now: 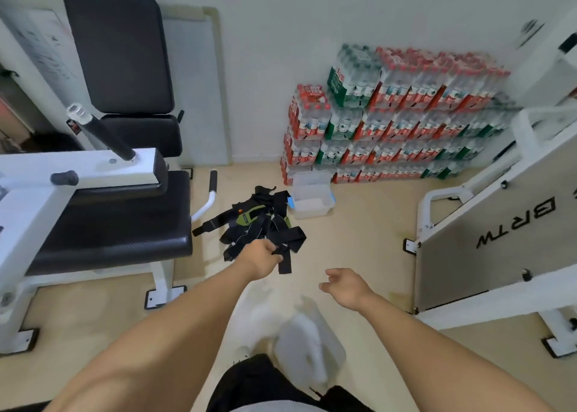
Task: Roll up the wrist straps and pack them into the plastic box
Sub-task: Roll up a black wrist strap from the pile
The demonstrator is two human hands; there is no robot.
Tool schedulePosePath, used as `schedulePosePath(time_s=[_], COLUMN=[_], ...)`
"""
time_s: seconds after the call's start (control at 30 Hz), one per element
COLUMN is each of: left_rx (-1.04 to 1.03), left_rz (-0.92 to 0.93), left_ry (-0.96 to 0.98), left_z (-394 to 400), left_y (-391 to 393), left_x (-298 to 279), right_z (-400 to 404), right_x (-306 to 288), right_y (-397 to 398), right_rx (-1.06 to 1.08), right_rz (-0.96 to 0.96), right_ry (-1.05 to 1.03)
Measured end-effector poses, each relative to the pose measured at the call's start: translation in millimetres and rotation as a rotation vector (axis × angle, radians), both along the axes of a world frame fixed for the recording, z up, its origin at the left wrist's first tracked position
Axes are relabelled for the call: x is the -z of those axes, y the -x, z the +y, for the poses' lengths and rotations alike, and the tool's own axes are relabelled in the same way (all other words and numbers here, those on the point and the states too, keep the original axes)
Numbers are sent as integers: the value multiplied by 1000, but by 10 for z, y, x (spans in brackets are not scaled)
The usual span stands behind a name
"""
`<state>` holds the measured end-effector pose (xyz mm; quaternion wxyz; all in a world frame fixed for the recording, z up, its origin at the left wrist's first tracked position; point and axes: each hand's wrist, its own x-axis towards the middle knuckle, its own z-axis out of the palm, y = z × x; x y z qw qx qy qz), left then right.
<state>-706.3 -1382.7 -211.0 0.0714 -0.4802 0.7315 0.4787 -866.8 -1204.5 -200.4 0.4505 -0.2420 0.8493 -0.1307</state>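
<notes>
Risk, near: the left hand (263, 255) grips only one black strap end (284, 263), and that strap (293, 240) still runs back into the heap; pulling it clear would likely drag other straps along or slide the heap over the floor
Risk, middle: with the right hand (345, 287) holding nothing, the strap's free end dangles, so a roll begun one-handed would probably come out loose and spring open
Risk, far: the plastic box (312, 198) sits beyond the heap, so a loose roll might unwind on the way there
Left hand: fingers curled tight round the strap end, at the near edge of the heap
Right hand: fingers loosely spread, touching nothing, above bare floor (374, 224), apart from the straps
Wrist straps (256, 221): a tangled black and green heap on the floor, between the bench (118, 218) and the box
Plastic box: clear, lid raised, on the floor just beside the heap's far right edge, against the stacked water bottle packs (406, 115)
</notes>
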Motion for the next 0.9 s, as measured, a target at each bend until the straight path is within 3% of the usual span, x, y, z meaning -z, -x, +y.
schedulePosePath(time_s=[0.17, 0.43, 0.9], left_rx=[-26, -27, -202], left_rz=[-28, -82, -149], left_ry=[32, 6, 7], left_z=[-693, -1036, -920], left_y=[83, 460, 2611], left_x=[43, 233, 221], right_z=[-769, -1273, -1427], right_x=[-26, -18, 223], right_y=[198, 729, 2857], right_rx=[20, -24, -336], right_rz=[-19, -54, -117], right_ry=[44, 11, 15])
